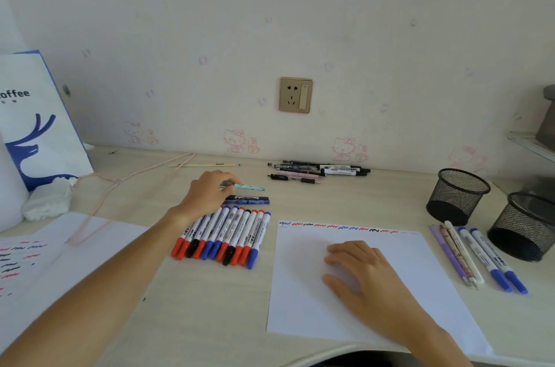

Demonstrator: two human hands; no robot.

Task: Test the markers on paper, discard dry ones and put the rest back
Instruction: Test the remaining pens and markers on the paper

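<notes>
A white sheet of paper (405,285) lies on the desk with a row of red, blue and black scribbles along its top edge. My right hand (360,273) rests flat on it, fingers relaxed. My left hand (207,195) pinches a light teal pen (250,187) just above the desk. Two dark blue markers (249,200) lie below that pen. A row of several red, blue and black capped markers (223,236) lies side by side left of the paper. Several pens and two blue markers (480,258) lie right of the paper.
Two black mesh pen cups (458,195) (525,228) stand at the right. A cluster of dark pens (318,171) lies by the wall. A second scribbled sheet (45,261) and a blue-and-white paper bag (39,126) are at the left.
</notes>
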